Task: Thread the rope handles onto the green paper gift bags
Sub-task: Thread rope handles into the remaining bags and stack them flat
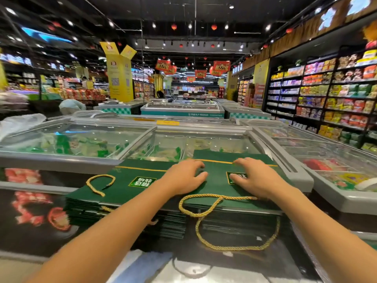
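Two stacks of flat green paper gift bags lie side by side on a chest freezer's lid. The right stack's top bag (216, 186) has gold rope handles (212, 203) threaded at its near edge, one loop (236, 247) hanging down in front. My left hand (183, 177) and my right hand (255, 176) both rest on this bag, fingers spread and slightly bent, holding nothing. The left stack (122, 193) carries a loose gold rope (98, 185) curled on its top bag.
Glass-lidded chest freezers (81, 139) stretch ahead and to the right (326, 160). Stocked supermarket shelves (336, 99) line the right wall. A white plastic bag (18, 123) lies at the far left. The freezer's dark printed front (34, 211) is below the left stack.
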